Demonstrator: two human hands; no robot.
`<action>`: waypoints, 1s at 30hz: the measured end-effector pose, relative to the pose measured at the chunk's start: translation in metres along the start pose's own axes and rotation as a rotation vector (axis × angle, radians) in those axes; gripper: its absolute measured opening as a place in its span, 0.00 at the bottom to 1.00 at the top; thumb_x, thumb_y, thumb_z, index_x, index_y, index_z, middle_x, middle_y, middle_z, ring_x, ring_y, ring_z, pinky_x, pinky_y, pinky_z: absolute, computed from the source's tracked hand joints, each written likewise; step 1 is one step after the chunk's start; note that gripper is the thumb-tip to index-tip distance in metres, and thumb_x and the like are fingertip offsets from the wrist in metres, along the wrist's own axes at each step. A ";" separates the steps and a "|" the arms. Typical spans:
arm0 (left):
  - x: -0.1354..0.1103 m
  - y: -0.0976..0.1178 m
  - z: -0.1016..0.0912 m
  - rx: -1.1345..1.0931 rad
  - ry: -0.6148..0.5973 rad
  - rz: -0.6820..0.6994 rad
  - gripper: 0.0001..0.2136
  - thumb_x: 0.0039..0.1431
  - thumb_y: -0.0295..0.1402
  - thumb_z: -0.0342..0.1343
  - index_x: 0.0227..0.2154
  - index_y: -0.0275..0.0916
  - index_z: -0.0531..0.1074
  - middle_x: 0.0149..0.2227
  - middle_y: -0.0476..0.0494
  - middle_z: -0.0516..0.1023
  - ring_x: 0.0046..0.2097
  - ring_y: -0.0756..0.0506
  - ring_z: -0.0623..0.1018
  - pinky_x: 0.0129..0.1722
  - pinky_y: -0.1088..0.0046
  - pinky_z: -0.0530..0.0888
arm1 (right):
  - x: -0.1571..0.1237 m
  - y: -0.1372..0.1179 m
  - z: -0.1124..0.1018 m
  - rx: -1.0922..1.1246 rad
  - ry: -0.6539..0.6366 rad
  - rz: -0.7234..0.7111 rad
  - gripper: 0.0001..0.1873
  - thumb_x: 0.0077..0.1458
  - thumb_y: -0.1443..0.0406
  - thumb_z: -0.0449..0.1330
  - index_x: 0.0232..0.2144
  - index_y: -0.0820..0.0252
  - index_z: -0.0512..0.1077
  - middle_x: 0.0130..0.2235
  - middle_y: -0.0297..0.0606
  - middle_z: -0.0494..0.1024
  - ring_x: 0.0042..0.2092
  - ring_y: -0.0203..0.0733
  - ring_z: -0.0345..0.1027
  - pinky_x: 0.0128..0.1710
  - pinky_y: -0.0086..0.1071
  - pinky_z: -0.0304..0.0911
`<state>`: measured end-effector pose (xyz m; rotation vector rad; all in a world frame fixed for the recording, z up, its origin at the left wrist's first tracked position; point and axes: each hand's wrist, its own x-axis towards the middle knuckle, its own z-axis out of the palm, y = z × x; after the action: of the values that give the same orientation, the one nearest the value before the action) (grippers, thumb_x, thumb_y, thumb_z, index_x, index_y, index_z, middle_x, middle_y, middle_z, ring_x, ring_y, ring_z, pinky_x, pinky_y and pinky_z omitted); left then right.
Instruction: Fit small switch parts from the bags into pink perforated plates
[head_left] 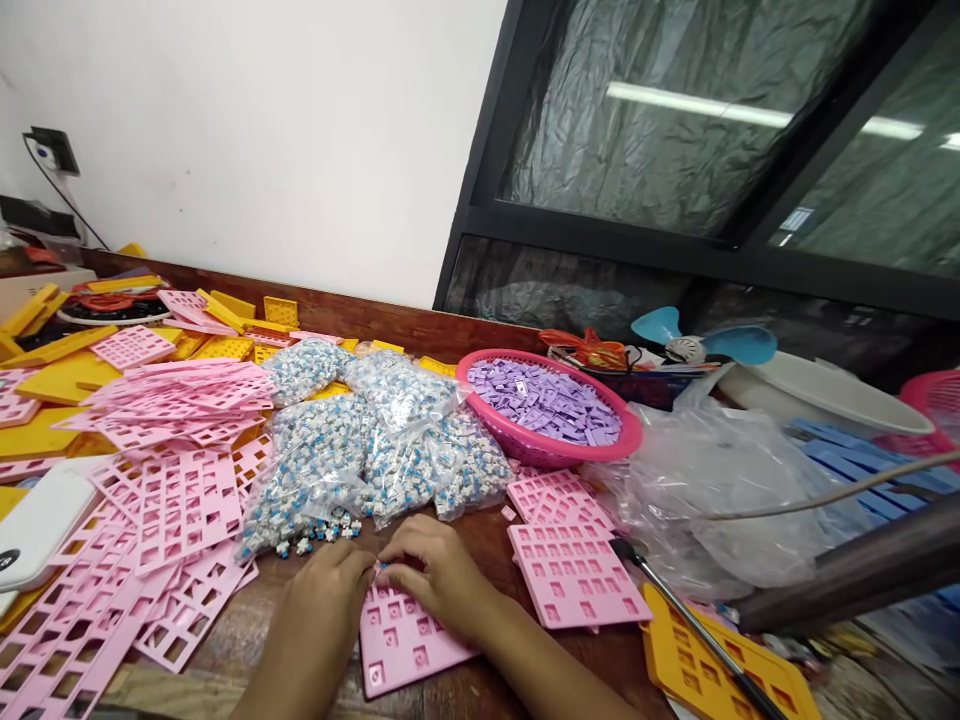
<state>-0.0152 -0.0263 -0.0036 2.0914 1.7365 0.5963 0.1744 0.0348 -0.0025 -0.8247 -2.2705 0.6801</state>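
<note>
A pink plastic plate with square sockets [409, 650] lies on the wooden table right in front of me. My left hand [330, 595] rests on its left edge with the fingers curled. My right hand [435, 575] lies over its top edge, fingers pinched together at a small blue-and-white switch. Just beyond the hands sit clear bags full of blue-and-white switches [375, 450], with a few loose switches [311, 540] spilled at their near edge.
Pink frames [172, 500] and yellow plates [45, 380] pile up at the left. More pink plates [574, 570] lie to the right. A pink basket of purple keycaps [630, 435], crumpled clear plastic [720, 490], a yellow plate [720, 670] and a metal rod [690, 620] stand right.
</note>
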 end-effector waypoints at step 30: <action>-0.010 -0.012 0.007 -0.204 0.100 0.093 0.14 0.71 0.35 0.45 0.39 0.42 0.77 0.43 0.41 0.80 0.46 0.41 0.78 0.47 0.62 0.75 | 0.003 -0.006 -0.012 0.161 -0.097 0.150 0.03 0.55 0.68 0.68 0.33 0.55 0.82 0.37 0.37 0.81 0.43 0.44 0.73 0.46 0.36 0.65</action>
<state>-0.0236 -0.0342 -0.0165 2.0386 1.5625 0.8804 0.1788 0.0354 0.0108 -0.9074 -2.2191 0.9771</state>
